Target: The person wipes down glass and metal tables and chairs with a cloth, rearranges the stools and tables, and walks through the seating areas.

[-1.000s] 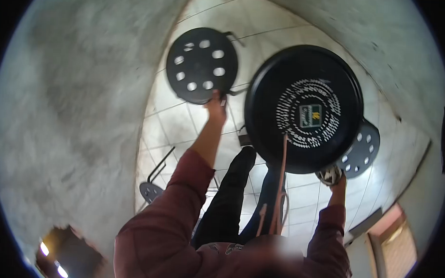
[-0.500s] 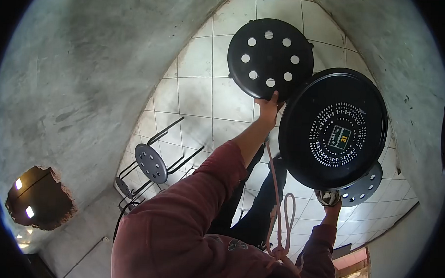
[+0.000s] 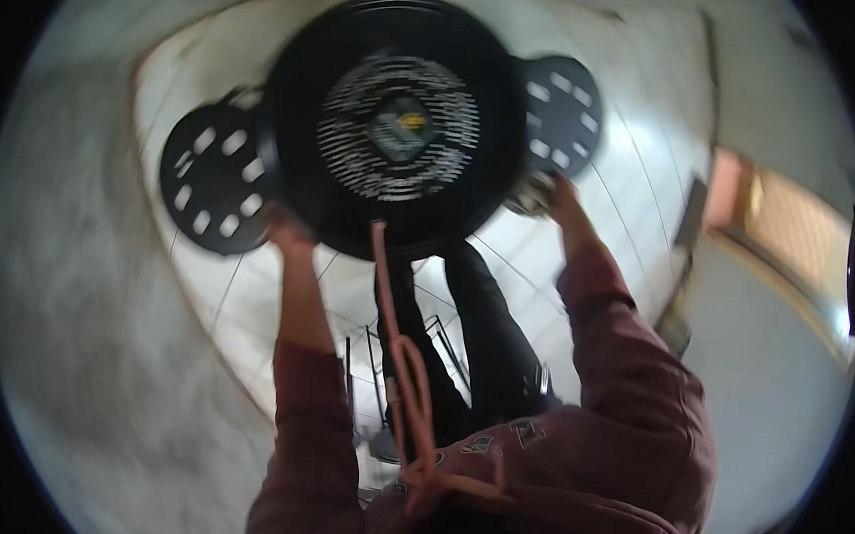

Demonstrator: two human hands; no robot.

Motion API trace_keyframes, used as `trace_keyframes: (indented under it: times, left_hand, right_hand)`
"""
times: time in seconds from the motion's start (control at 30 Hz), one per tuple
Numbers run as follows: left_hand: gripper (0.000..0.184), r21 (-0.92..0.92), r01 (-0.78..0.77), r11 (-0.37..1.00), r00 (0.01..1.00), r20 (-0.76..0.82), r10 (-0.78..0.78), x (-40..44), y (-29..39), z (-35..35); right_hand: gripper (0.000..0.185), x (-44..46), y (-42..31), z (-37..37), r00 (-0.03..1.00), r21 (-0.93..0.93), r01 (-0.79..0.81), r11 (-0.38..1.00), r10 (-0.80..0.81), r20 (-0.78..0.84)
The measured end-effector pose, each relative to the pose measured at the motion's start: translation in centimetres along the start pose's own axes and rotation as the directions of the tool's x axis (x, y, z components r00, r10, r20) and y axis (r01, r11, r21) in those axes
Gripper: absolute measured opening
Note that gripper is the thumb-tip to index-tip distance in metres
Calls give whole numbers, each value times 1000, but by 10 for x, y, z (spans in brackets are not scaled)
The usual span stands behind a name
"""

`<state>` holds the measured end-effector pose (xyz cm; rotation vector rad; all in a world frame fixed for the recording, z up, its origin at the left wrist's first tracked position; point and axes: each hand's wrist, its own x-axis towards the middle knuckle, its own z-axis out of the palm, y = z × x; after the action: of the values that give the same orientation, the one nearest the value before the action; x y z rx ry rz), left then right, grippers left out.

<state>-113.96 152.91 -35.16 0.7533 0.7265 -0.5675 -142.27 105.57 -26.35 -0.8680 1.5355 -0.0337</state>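
Observation:
A large round black top [image 3: 395,125] with a raised rim, rings of small perforations and a central label fills the upper middle. To its left is a black stool seat [image 3: 214,177] with round holes. My left hand [image 3: 289,232] is at that seat's edge and beside the large top's rim; motion smears its fingers, so its grip is unclear. My right hand [image 3: 562,198] closes around a crumpled cloth [image 3: 532,193] by the right rim. Just above this hand sits another holed stool seat [image 3: 560,116], partly behind the large top.
Pale tiles cover the floor [image 3: 639,143]. A grey wall [image 3: 78,283] rises on the left. Dark stool legs [image 3: 368,359] show low down near my trousered legs [image 3: 487,316]. On the right is a doorway [image 3: 787,223]. A pink cord [image 3: 409,379] hangs from my top.
The view has swung, bringing the large top from right to upper middle between the two seats. My left hand has shifted toward its rim. The cloth stays in my right hand.

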Motion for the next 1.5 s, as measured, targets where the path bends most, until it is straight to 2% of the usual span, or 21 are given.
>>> trace_keyframes:
  times: [0.03,0.07,0.1,0.13,0.17,0.4,0.47,0.5,0.53,0.57,0.63,0.67,0.7,0.87,1.17,1.2,1.3,1.37,1.4,1.43,1.5]
  left_hand:
    - [49,-162,240,957,939,288,-187,-29,14,41]
    - [57,-198,427,882,757,612,-229,-18,14,24]
    - [56,-123,407,905,804,518,-291,-25,14,42]
    - [53,-63,285,956,936,232,-264,-37,11,65]
    - [50,49,148,988,987,-67,-144,-45,8,80]
    - [54,70,78,994,996,38,-81,-54,-4,91]
    - [55,128,96,987,927,350,-136,-45,0,60]
    - [56,155,111,982,967,211,-142,-50,1,65]
    - [57,175,123,977,989,60,-135,-60,-3,74]
    - [57,150,117,982,981,137,-137,-60,-4,73]
    - [51,140,138,980,984,-136,-119,-71,-2,91]
    - [49,150,109,983,994,-35,-105,-68,-2,90]
    - [47,162,91,983,992,68,-103,-66,-1,86]
    - [42,133,106,985,993,-71,-97,-72,5,101]
    - [39,75,185,980,981,-63,-181,-83,15,107]
    - [39,99,164,982,985,-67,-158,-85,15,107]
    - [38,66,228,972,960,-185,-212,-112,25,96]
    - [38,154,291,944,927,-288,-239,-147,39,78]
    - [39,188,332,924,905,-342,-255,-160,44,49]
    - [44,271,371,888,911,-290,-292,-169,50,9]
    - [55,558,362,747,920,-343,-189,-239,74,20]
  right_hand:
    - [32,19,11,-9,987,159,-100,982,118,-112]
    - [34,10,10,-3,929,-532,103,840,-272,-250]
    - [34,18,15,5,920,-35,169,985,-170,-353]
    - [39,4,5,16,842,-189,92,978,-178,-509]
    - [44,10,10,17,843,-122,135,983,-179,-507]
    - [59,7,18,21,832,-236,185,954,-280,-479]
    - [68,3,21,24,842,-260,170,951,-277,-463]
    - [70,11,32,20,846,-259,244,935,-336,-413]
    - [70,10,33,24,838,-362,169,917,-327,-436]
    - [68,24,49,22,873,-165,233,958,-281,-397]
    - [63,7,38,31,901,-134,211,968,-246,-358]
    - [47,-9,24,41,876,-147,242,959,-281,-393]
    - [50,-11,21,46,883,-165,213,963,-262,-389]
    - [52,-21,10,67,941,-6,180,984,-174,-290]
    - [50,-21,8,67,947,2,193,981,-186,-263]
    - [54,-11,13,57,956,-82,197,977,-210,-206]
    - [60,-36,12,50,894,-250,43,967,-149,-422]
    - [52,-95,-4,34,965,-183,65,981,-108,-238]
    - [41,-127,-15,21,993,-302,26,953,-59,-100]
    - [33,-164,-27,8,974,-610,195,768,-224,29]
    - [35,-213,-23,-22,950,-580,257,773,-313,4]
